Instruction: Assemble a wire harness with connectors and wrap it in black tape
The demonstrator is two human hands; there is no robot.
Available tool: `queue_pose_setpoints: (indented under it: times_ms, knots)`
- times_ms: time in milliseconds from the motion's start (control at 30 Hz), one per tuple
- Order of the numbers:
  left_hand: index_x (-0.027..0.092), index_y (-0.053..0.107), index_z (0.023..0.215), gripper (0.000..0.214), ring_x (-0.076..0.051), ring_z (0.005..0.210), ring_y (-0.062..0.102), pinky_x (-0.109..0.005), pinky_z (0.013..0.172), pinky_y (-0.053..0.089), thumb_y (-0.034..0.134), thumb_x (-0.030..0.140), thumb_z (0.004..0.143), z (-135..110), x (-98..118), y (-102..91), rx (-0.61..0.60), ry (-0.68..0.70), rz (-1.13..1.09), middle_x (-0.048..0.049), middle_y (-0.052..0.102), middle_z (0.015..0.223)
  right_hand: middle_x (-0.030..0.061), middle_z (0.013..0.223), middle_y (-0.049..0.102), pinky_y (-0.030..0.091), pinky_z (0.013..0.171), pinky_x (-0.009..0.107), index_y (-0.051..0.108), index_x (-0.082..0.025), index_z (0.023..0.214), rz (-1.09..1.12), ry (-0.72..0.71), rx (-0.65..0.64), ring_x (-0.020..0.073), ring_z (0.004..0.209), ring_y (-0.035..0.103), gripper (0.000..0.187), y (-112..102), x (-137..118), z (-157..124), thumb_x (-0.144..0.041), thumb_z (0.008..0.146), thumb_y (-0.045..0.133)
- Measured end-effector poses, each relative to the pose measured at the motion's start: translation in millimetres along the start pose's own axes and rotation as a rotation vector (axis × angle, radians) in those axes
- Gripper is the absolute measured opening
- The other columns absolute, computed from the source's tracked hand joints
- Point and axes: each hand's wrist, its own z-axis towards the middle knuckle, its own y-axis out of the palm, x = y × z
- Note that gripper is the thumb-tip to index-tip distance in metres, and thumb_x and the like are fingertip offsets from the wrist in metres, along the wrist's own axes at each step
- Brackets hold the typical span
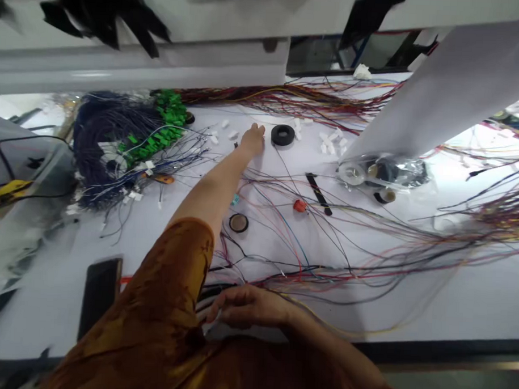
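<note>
My left hand [253,138] is stretched far across the white table, its fingers bent and bunched just left of a black tape roll [282,135]. Whatever its fingertips may hold is hidden. Small white connectors [232,135] lie to the left of that hand. Close to my body, my right hand [253,305] is closed in a pinch at the end of a bundle of wires [277,279]. A pale bit shows beneath its fingers, too small to name. A brown-centred tape roll [238,223] lies between the two hands, and a red connector [299,205] sits further right.
Dark blue wires [100,132] with green connectors [166,117] are heaped at left. A phone [99,294] lies near the front edge. Red and yellow wires [288,99] run along the back. A plastic bag [386,171] holds rolls at right, under a slanting white post [433,93].
</note>
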Motion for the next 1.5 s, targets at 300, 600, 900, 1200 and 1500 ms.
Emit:
queue_pose_setpoints:
  times_ms: [300,600,900,1200,1500]
  knots:
    - [0.018,0.063,0.089,0.006,-0.016,0.079,0.07,-0.03,0.075,0.057,0.064,0.013,0.086,-224.4,2.2,-155.5,0.034,-0.155,-0.617,-0.0052,0.069,0.083,-0.0063,0.071,0.048,0.026,0.053,0.02,0.062,-0.016,0.096,-0.18,-0.119,0.149,0.0048,0.057,0.034,0.032,39.6,8.9,11.7,-0.048,0.09,0.064]
    - [0.023,0.071,0.097,0.023,-0.013,0.082,0.075,-0.022,0.073,0.061,0.082,0.032,0.079,-524.2,6.1,-162.9,0.36,-0.399,-0.985,-0.0036,0.078,0.103,-0.0008,0.076,0.062,0.037,0.064,0.024,0.069,-0.018,0.092,-0.729,-0.441,0.528,0.0094,0.066,0.047,0.018,78.2,28.4,30.8,-0.032,0.093,0.058]
    - [0.022,0.075,0.097,0.023,-0.01,0.08,0.076,-0.015,0.07,0.061,0.085,0.032,0.079,-567.0,11.9,-125.5,0.419,-0.326,-1.224,-0.0024,0.08,0.1,-0.0037,0.07,0.053,0.034,0.059,0.026,0.062,-0.021,0.084,-0.884,-0.546,0.619,0.0097,0.062,0.042,0.015,87.7,50.5,27.8,-0.032,0.094,0.061]
    - [0.022,0.074,0.097,0.024,-0.01,0.079,0.075,-0.018,0.072,0.062,0.085,0.034,0.08,-565.0,13.7,-111.4,0.397,-0.317,-1.232,-0.0023,0.079,0.101,-0.0023,0.076,0.058,0.04,0.065,0.027,0.058,-0.021,0.08,-0.999,-0.577,0.623,0.0104,0.068,0.05,0.016,87.1,53.2,27.6,-0.027,0.095,0.058]
    - [0.024,0.073,0.102,0.021,-0.01,0.082,0.075,-0.019,0.073,0.062,0.081,0.031,0.084,-566.7,9.7,-112.4,0.423,-0.25,-1.156,-0.0015,0.078,0.104,-0.0032,0.07,0.058,0.04,0.065,0.027,0.06,-0.019,0.076,-1.038,-0.544,0.609,0.0095,0.064,0.049,0.018,87.2,51.8,25.6,-0.022,0.094,0.059]
